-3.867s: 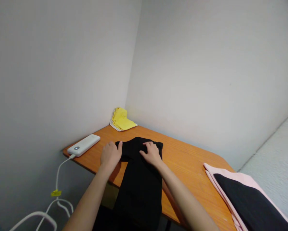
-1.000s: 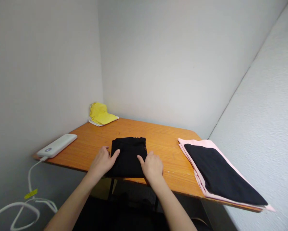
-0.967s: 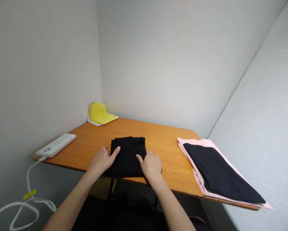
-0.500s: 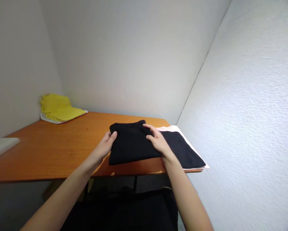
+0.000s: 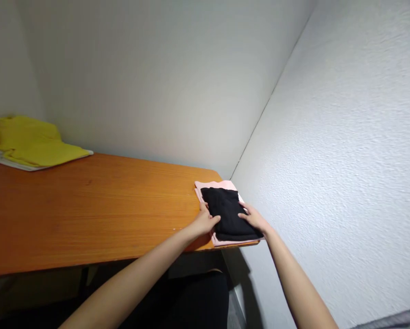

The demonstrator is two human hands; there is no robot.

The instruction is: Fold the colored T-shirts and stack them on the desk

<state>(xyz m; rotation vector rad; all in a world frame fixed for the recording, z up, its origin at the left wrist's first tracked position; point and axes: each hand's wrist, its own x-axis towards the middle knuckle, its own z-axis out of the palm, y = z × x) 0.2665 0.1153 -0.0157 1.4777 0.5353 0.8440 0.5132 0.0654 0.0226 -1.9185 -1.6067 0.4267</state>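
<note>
Okay, here's what my head cam is giving me right now. My two hands are apart, one on each side of a folded black cloth point(image 5: 227, 211), and it's lying flat on a folded pale pink cloth point(image 5: 212, 185). The pink edges stick out around the black on the far and near sides. My left hand point(image 5: 205, 220) is at the black cloth's left edge, with the fingers point(image 5: 213, 220) lying on it. My right hand point(image 5: 254, 218) is on the lower right side, fingers point(image 5: 246, 214) resting on the black. Neither hand looks closed around anything, and I can't see a pinch.

The whole stack sits at the far right corner of an orange wood-grain table point(image 5: 88, 205), right by a white textured wall point(image 5: 328, 137). Way over at the far left end of the table, well apart from my hands, there's a bright yellow folded cloth point(image 5: 29, 141) on a white cloth point(image 5: 6, 161), up against a smooth pale grey wall point(image 5: 139, 77).
</note>
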